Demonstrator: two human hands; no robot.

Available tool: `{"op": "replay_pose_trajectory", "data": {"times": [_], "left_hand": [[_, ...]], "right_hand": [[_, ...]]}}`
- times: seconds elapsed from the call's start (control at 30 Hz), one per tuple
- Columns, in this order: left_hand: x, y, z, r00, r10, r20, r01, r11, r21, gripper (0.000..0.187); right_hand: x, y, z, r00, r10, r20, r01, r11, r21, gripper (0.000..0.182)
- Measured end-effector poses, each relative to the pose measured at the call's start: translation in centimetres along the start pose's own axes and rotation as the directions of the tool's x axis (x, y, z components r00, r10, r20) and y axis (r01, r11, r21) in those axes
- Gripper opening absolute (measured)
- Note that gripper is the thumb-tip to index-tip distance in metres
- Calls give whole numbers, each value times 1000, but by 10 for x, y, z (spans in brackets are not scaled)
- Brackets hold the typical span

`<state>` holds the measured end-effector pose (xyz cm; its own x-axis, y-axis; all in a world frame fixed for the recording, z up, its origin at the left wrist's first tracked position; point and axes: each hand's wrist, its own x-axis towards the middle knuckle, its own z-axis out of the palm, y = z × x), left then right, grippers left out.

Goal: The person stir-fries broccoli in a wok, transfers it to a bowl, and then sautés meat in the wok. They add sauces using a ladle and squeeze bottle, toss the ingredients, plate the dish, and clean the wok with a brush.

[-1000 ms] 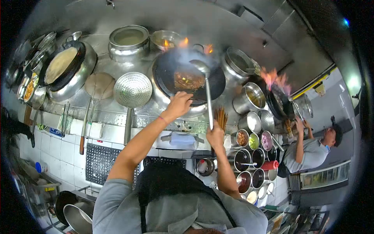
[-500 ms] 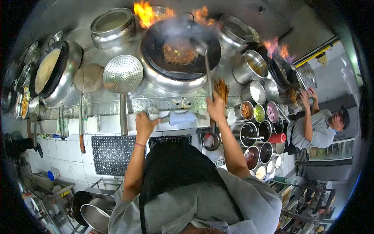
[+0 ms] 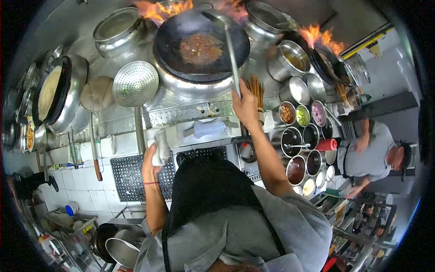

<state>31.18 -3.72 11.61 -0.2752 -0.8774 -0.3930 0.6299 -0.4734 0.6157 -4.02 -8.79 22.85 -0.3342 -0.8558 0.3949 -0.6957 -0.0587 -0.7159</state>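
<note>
My right hand [image 3: 245,104] is closed round the handle of a long metal ladle [image 3: 232,54], whose bowl is over the far rim of a black wok [image 3: 170,50]. Reddish-brown food in sauce [image 3: 200,48] lies in the wok, with flames [image 3: 167,10] behind it. In my left hand [image 3: 149,163] is a folded white cloth [image 3: 161,148], held near the counter's front edge, left of my apron. A folded bluish cloth [image 3: 210,128] rests on the counter between my hands.
A perforated skimmer [image 3: 135,84] and a wire strainer [image 3: 97,93] lie to the left. At right are a bamboo brush [image 3: 256,93], a steel pot [image 3: 289,60], several ingredient and sauce containers [image 3: 296,170], and a co-worker [image 3: 371,149].
My left hand has lifted the white cloth off the counter and drawn it back and left. The ladle has moved from the food up to the far rim. The co-worker's arms have come away from the other wok.
</note>
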Motion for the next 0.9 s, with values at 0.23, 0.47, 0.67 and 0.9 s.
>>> {"op": "replay_pose_trajectory", "data": {"times": [0.23, 0.47, 0.67, 0.9], "left_hand": [[-30, 7, 26, 964, 7, 265, 74, 953, -294, 83], [-77, -31, -8, 950, 76, 304, 82, 876, -475, 73], [-139, -66, -8, 981, 192, -29, -181, 851, -493, 66], [-195, -83, -9, 939, 254, -232, -337, 813, -475, 64]], "right_hand": [[-29, 72, 1, 1000, -1, 30, 2, 999, -32, 48], [165, 111, -31, 973, 77, -219, -98, 991, -86, 37], [333, 198, -20, 866, 379, -327, -455, 868, -199, 28], [394, 259, -67, 780, 527, 338, -534, 279, 798, 22]]}}
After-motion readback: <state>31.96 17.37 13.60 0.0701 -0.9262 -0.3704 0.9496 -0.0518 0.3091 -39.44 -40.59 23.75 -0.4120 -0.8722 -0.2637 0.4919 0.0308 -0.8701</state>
